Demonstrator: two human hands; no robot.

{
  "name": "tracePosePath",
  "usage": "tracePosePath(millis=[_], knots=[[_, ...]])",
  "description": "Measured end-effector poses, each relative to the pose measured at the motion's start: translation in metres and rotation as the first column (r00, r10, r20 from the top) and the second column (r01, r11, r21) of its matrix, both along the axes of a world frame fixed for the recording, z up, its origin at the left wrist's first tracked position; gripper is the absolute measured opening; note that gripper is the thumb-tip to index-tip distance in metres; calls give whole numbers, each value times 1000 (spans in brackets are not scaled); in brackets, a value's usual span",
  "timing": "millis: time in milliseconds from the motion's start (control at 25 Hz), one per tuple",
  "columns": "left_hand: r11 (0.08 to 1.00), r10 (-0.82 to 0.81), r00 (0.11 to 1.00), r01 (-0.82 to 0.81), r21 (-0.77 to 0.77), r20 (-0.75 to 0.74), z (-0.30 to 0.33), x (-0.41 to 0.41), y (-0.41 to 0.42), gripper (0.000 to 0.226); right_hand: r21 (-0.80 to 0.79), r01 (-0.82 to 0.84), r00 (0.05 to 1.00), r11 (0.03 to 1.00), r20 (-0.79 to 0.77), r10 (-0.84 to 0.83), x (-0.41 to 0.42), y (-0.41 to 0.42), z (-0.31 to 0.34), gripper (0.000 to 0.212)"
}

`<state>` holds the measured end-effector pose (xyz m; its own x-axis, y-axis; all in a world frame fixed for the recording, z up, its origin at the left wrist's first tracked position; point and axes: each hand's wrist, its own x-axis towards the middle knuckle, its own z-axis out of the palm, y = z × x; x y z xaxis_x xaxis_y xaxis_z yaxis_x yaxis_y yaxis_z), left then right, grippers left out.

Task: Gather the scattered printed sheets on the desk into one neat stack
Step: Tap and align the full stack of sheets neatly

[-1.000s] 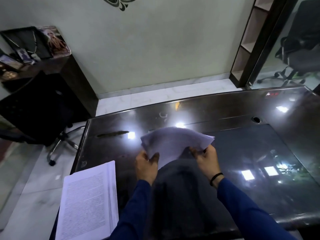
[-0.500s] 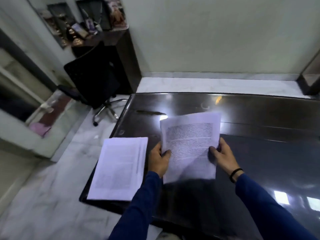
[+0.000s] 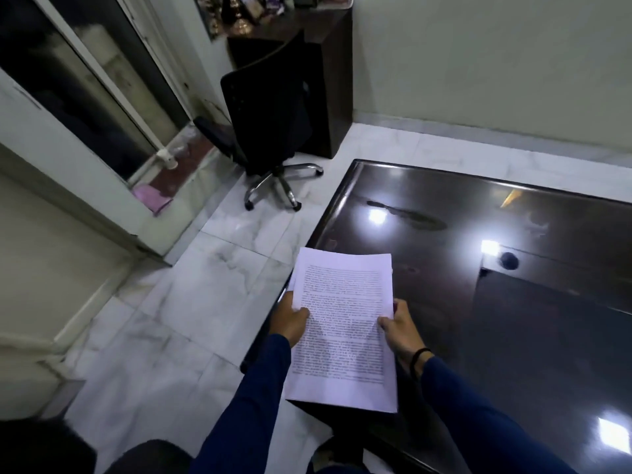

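- Head cam, looking down: both my hands on the printed sheets (image 3: 342, 323) at the desk (image 3: 513, 302) near-left corner.
- L hand (image 3: 290, 321) grips the sheets' left edge, thumb curled on top over the text, fingers under.
- R hand (image 3: 400, 328) pinches the right edge, thumb on top; black band (image 3: 419, 357) on that wrist.
- Sheets lie w/ text facing up, lower part over the desk's edge toward me; edges at top left slightly fanned, not flush.
- Can't tell if the sheets rest flat on the desk or sit just above it.
- Desk top dark, glossy, w/ light glare spots.
- Black office chair (image 3: 273, 124) on the marble floor (image 3: 171, 302), well apart, beyond the desk's left side.
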<state>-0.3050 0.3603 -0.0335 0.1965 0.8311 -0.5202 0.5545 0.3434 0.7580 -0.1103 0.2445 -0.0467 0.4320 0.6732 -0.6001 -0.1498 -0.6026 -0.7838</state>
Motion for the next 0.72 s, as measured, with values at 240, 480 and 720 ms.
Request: tracePosePath(millis=[240, 480, 720], knots=[[980, -189, 948, 199, 10, -257, -24, -20, 58, 47, -215, -8, 957, 977, 281, 69, -22, 28, -25, 39], [934, -328, 850, 358, -4, -411, -49, -15, 57, 73, -349, 144, 954, 926, 297, -36, -26, 29, -47, 72], [943, -289, 824, 333, 5, -487, -62, -14, 56, 73, -429, 150, 988, 891, 26, -154, -5, 48, -53, 67]])
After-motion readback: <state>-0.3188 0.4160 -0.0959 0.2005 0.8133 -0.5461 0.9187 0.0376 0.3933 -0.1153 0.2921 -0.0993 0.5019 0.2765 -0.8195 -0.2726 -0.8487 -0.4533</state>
